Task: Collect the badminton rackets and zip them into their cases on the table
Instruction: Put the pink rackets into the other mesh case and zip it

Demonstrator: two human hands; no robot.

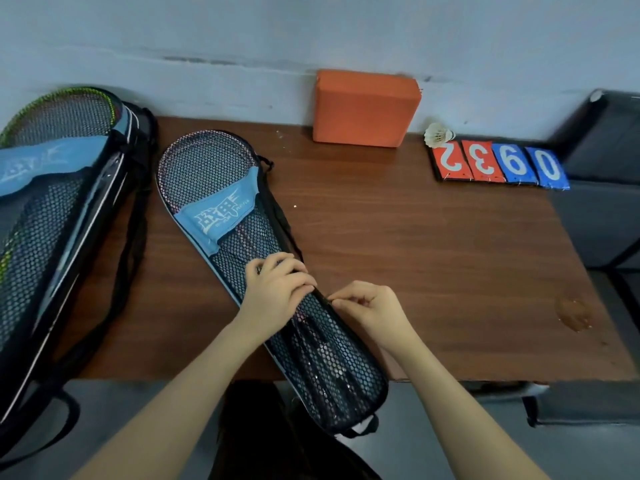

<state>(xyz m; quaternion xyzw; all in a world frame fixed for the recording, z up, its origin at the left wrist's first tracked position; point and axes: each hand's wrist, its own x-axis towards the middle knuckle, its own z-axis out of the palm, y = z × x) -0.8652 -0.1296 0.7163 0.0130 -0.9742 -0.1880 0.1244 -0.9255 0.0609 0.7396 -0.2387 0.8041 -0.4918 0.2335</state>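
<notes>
A black mesh racket case with a light blue logo panel [221, 220] lies diagonally across the brown table [433, 254], its lower end hanging over the front edge. A pink-framed racket [194, 157] shows through the mesh inside it. My left hand [277, 285] presses on the middle of the case and grips its right edge. My right hand [370, 306] pinches the zipper pull on that same edge, just below the left hand. A second, larger case [52, 237] lies at the far left, with a green-framed racket head [65, 109] showing at its top.
An orange foam block [363, 107] leans against the wall at the back. A white shuttlecock [438, 135] and a red-and-blue flip scoreboard [502, 164] sit at the back right. Dark grey padded seats [606, 168] stand to the right. A stain [573, 313] marks the table's right front.
</notes>
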